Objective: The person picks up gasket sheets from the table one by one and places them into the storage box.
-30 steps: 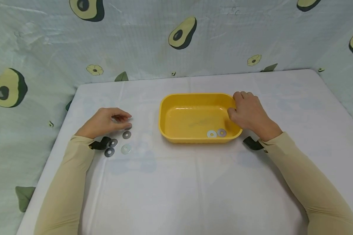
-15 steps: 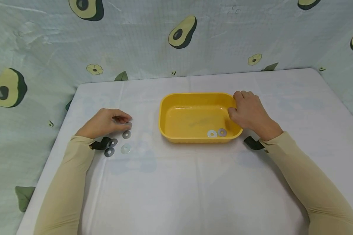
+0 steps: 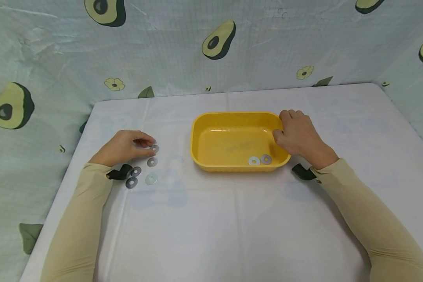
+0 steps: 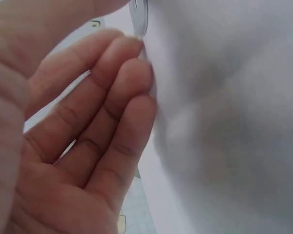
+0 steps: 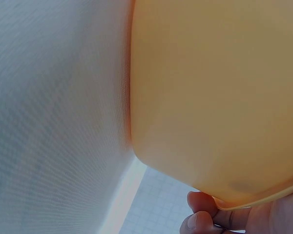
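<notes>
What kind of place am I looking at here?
Probably a tabletop work spot, perhaps set up for filming, though the wider room doesn't show. A white-covered table stands before an avocado-print sheet, and on it are a yellow tray and some flat metal washers.

The bench (image 3: 211, 231) is white with faint pale-blue patches. Beyond its far edge, pale grey-green cloth (image 3: 257, 55) carries printed avocados (image 3: 225, 33) in yellow-green and dark green with near-black stones, plus yellow flowers (image 3: 301, 73) and green leaves (image 3: 29, 238). The tray (image 3: 232, 169) is plain, glossy yellow, a duller orange in the right wrist view. Near its near edge, one washer (image 3: 250, 160) is pale silver, another (image 3: 262, 159) mauve-grey. Toward the bench's left edge, loose washers (image 3: 132, 171) are mostly grey, one whitish. Both sleeves (image 3: 79, 223) are plain beige.
</notes>
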Tool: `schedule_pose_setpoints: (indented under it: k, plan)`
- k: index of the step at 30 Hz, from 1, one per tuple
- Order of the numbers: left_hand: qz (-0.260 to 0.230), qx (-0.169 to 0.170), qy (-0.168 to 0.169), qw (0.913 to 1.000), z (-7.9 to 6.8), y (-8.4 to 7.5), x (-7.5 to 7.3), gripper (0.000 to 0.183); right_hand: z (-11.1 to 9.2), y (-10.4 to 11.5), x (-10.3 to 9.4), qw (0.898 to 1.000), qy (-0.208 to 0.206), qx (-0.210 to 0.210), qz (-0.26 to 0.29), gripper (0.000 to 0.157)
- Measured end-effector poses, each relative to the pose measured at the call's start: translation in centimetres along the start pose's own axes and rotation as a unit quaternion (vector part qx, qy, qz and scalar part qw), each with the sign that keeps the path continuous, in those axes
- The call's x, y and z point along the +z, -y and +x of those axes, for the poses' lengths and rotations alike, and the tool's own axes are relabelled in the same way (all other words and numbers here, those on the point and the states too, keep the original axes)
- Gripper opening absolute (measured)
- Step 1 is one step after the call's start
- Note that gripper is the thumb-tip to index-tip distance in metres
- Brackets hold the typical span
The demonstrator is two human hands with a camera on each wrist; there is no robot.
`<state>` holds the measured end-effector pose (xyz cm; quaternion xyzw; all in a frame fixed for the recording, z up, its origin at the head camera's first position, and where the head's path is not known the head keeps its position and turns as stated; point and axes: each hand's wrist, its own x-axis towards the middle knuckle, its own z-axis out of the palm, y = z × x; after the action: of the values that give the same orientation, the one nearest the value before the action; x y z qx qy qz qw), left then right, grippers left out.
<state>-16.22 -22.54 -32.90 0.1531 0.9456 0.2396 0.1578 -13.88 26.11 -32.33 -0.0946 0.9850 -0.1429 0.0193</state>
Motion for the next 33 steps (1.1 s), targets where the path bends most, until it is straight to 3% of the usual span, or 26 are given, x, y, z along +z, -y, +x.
schedule_pose_setpoints:
  k: [22,33]
  plan:
    - [-0.011,-0.001,0.035,0.9993,0.41,-0.10,0.28,0.028,0.03,-0.03,0.06,1.000,0.002,0.003,-0.001,0.041]
    - [-0.010,0.020,0.041,0.9989,0.25,-0.69,0.32,0.027,0.07,-0.04,0.02,1.000,0.002,-0.001,0.002,0.042]
